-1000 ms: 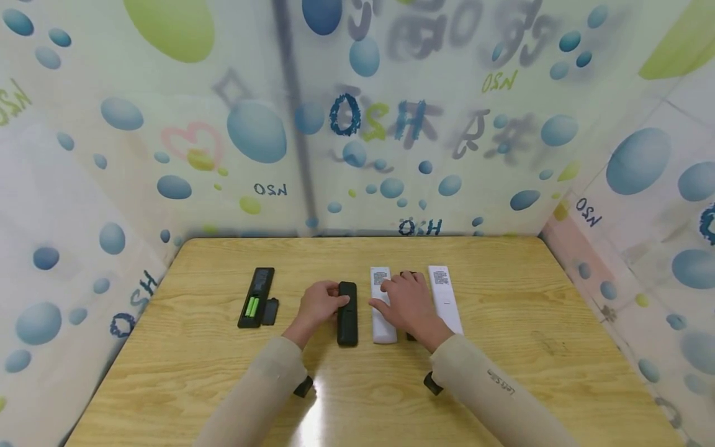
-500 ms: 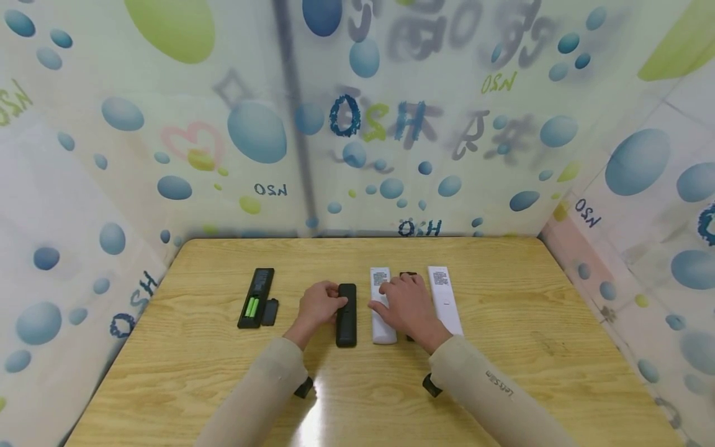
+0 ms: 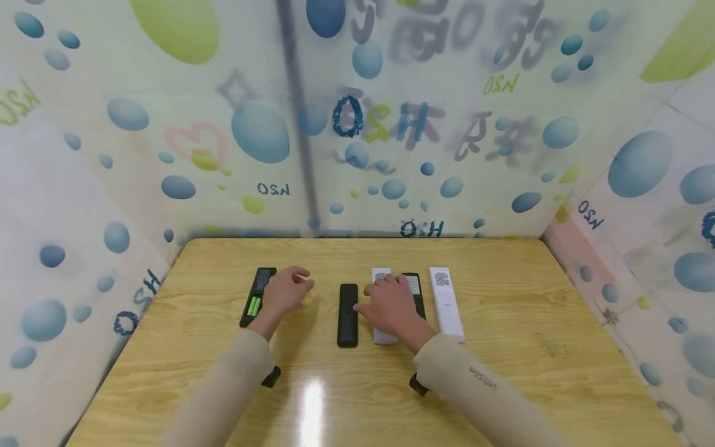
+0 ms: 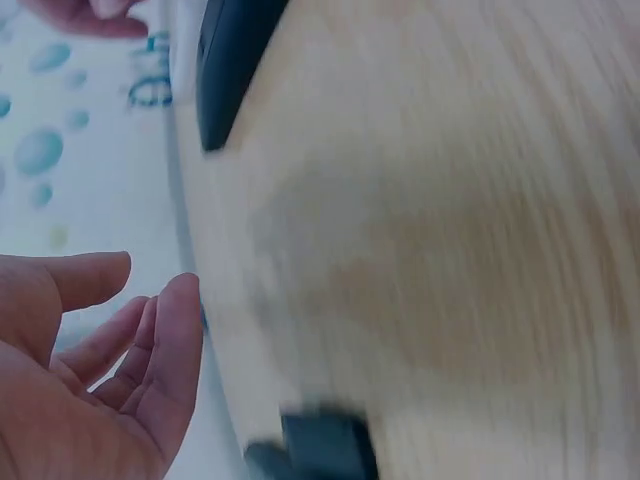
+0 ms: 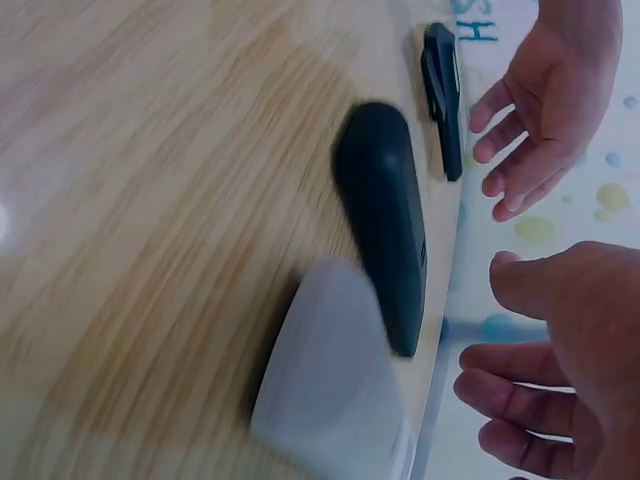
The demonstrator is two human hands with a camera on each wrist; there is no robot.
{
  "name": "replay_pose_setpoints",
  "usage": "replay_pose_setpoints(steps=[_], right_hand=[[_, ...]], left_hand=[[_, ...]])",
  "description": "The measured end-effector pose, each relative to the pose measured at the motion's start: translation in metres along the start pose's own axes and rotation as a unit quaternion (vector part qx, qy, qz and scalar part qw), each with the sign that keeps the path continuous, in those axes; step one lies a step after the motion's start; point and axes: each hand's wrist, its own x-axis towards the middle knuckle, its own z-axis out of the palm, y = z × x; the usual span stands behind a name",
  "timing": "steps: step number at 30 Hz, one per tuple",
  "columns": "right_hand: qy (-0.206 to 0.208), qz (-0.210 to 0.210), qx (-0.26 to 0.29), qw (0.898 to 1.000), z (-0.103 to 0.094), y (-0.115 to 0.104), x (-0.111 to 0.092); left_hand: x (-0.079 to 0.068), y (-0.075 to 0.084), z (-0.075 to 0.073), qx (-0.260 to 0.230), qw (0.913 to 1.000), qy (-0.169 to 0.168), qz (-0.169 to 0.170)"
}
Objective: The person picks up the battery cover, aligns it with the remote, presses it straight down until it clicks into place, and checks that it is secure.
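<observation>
My left hand (image 3: 283, 293) hovers empty, fingers relaxed, beside a black remote control (image 3: 262, 282) whose open battery bay shows green batteries (image 3: 254, 306). In the left wrist view, that hand (image 4: 110, 370) touches nothing. Face down between my hands lies another black remote control (image 3: 347, 316), its back cover on. Over a white remote control (image 3: 384, 337) hangs my right hand (image 3: 389, 303), hiding its middle. The right wrist view shows this hand (image 5: 560, 370) with loosely bent fingers and nothing held, apart from the white remote (image 5: 335, 370).
To the right of the covered white remote lie a dark remote with a label (image 3: 414, 284) and a second white remote (image 3: 447, 304). The wooden table (image 3: 503, 372) meets a patterned wall (image 3: 357, 186) at the back. The loose battery cover is hidden in the head view.
My left hand has let go of the middle black remote and moved left toward the one with batteries. My right hand has shifted slightly left, uncovering more of the dark labelled remote.
</observation>
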Motion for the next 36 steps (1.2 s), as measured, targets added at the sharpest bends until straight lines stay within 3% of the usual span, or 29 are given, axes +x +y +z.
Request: replay_pose_setpoints(steps=[8,15,24,30,36], right_hand=[[0.003,-0.049,-0.020,0.999,0.005,-0.035,0.011],[-0.006,-0.076,-0.019,0.997,0.011,-0.070,0.021],[-0.038,-0.092,0.001,0.995,0.022,-0.100,0.031],[-0.033,-0.095,-0.023,0.995,0.026,-0.117,0.039],[-0.037,-0.087,-0.010,0.995,0.030,-0.132,0.051]], left_hand=[[0.000,-0.026,-0.051,0.004,0.9995,0.028,-0.010],[0.002,-0.049,-0.076,0.027,0.9974,0.042,-0.052],[0.004,-0.066,-0.079,0.052,0.9954,0.014,-0.080],[0.002,-0.069,-0.078,0.058,0.9943,-0.005,-0.089],[0.007,-0.069,-0.075,0.066,0.9922,-0.002,-0.106]])
